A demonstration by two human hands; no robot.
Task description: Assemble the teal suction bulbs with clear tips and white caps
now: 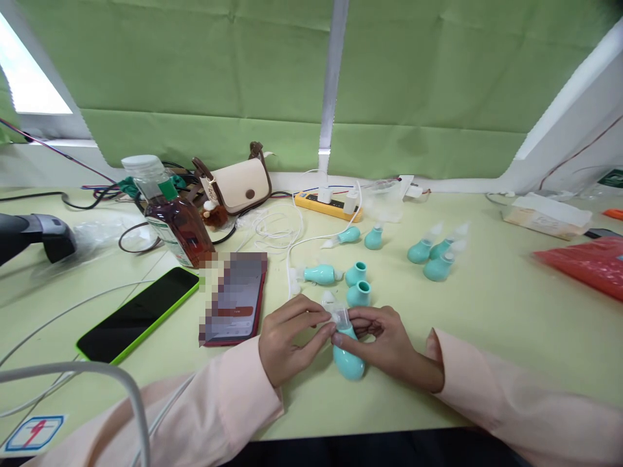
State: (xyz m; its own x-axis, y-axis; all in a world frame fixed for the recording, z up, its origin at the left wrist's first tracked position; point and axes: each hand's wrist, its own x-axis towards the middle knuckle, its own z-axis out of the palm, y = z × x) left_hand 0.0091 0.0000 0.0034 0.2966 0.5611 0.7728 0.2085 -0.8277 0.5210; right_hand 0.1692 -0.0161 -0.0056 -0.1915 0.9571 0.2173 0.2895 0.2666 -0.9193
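Observation:
Near the table's front edge, a teal bulb [349, 363] with a clear plastic neck points away from me. My right hand [384, 337] is closed round its neck from the right, thumb on top. From the left, my left hand [296, 334] pinches a small clear part [335, 316] at the neck's upper end. Just beyond stand two open-topped teal bulbs [359, 295], [357, 274], with a teal piece with clear ends [320, 274] lying to their left. Farther back are a lying teal bulb with a clear tip [348, 235] and an upright one [374, 238].
Several tipped teal bulbs [438, 267] stand to the right. A green-edged phone [139, 318], a red-cased phone [246, 285], and a bottle [175, 227] are left. Behind are a handbag [243, 185] and yellow power strip [328, 206]. A red bag [588, 263] lies right.

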